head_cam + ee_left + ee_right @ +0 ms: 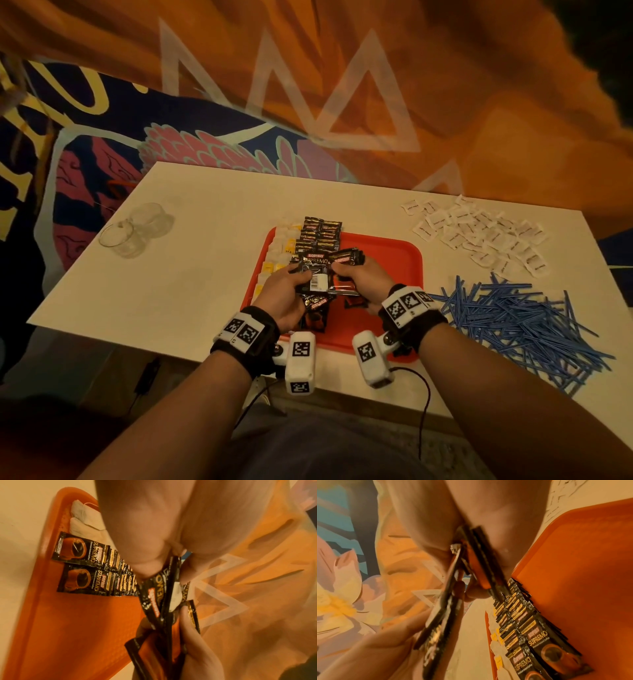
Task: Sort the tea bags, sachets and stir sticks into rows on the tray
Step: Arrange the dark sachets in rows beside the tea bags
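Both hands were over the red tray (404,255), w/ a bunch of black coffee sachets (313,274) held btwn them. The left hand (286,294) pinched the bunch w/ thumb on top & fingers curled under. The right hand (359,282) was curled round the other end & pinched a few sachets (346,258) that fanned up and away.

These sachets looked light, thin & floppy, w/ a shiny skin, so prob. slippery. Best bet: pinch one by its flat crimped end & slide it off the bunch, not grab the middle. They bend but likely don't break.

On the tray lay 2 rows of coffee sachets (80,566), each lapped over the next, approx. 6-8 per row in the head view; too packed to count right. Next to them, by the tray's left rim, sat a row of tea bags (279,253) w/ yellow tags, maybe 8-10. The tea bags looked soft & papery.

On the desk (205,240), to the right of the tray: a loose pile of small white sachets (479,233), approx. 30-40, and a big heap of blue stir sticks (524,318), way over 100, thin, stiff & tangled. None of those were on the tray yet. Far left stood 2 clear glass jars (137,229).
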### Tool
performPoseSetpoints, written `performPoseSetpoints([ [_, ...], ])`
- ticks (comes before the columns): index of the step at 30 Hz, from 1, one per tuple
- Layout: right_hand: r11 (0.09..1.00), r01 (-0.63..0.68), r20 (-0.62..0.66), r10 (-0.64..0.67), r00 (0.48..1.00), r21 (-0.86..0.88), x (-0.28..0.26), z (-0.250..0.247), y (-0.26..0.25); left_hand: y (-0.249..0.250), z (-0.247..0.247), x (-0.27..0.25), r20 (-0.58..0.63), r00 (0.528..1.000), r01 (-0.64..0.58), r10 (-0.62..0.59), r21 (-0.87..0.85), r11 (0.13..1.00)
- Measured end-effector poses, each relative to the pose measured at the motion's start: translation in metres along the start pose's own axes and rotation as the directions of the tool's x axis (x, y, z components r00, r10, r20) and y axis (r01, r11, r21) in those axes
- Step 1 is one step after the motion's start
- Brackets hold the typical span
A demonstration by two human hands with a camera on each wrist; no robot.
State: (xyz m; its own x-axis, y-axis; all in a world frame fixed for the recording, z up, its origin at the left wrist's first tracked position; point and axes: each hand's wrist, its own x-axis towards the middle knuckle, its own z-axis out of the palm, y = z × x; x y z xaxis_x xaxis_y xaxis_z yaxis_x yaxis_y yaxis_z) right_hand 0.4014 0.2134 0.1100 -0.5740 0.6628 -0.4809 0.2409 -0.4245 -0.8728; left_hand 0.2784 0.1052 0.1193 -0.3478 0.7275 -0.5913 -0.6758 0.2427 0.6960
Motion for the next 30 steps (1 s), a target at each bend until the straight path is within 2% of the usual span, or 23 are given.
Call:
performPoseSetpoints([
  [3, 0.985, 0.034, -0.053, -0.025, 0.998, 0.168, -0.002, -0.004, -0.003, 0.000, -0.001, 0.002, -0.033, 0.999, -0.018, 0.020, 0.039, 0.999],
  [5, 0.979, 0.064, -0.102, -0.045, 0.994, 0.194, -0.001, -0.005, -0.001, -0.001, -0.003, 0.004, -0.075, 0.997, -0.028, 0.032, 0.055, 0.998],
  [11, 0.993, 0.098, -0.021, -0.100, 0.995, -0.071, -0.004, 0.011, 0.003, -0.002, -0.003, 0.003, -0.102, 0.994, -0.029, 0.045, 0.148, 0.989],
  [15, 0.959, 0.189, -0.144, -0.221, 0.964, -0.211, 0.000, 0.016, 0.005, 0.001, -0.007, 0.006, -0.155, 0.985, -0.045, 0.071, 0.168, 0.985],
  [18, 0.880, 0.246, -0.172, -0.338, 0.925, -0.407, -0.005, 0.018, -0.004, 0.004, -0.011, 0.008, -0.198, 0.975, -0.069, 0.103, 0.171, 0.983],
  [23, 0.686, 0.320, 0.036, -0.394, 0.919, -0.653, -0.015, 0.044, -0.010, 0.008, -0.003, 0.006, -0.163, 0.981, -0.071, 0.107, 0.217, 0.974],
  [25, 0.654, 0.325, 0.072, -0.382, 0.921, -0.683, -0.012, 0.052, -0.007, 0.010, -0.003, 0.004, -0.153, 0.984, -0.064, 0.087, 0.150, 0.987],
  [28, 0.712, 0.300, 0.040, -0.358, 0.933, -0.635, -0.011, 0.053, -0.012, 0.013, -0.007, 0.000, -0.119, 0.992, -0.043, 0.043, 0.001, 0.999],
  [30, 0.739, 0.280, 0.025, -0.337, 0.941, -0.613, -0.008, 0.049, -0.011, 0.013, -0.009, -0.001, -0.074, 0.997, -0.028, 0.027, -0.014, 1.000],
])
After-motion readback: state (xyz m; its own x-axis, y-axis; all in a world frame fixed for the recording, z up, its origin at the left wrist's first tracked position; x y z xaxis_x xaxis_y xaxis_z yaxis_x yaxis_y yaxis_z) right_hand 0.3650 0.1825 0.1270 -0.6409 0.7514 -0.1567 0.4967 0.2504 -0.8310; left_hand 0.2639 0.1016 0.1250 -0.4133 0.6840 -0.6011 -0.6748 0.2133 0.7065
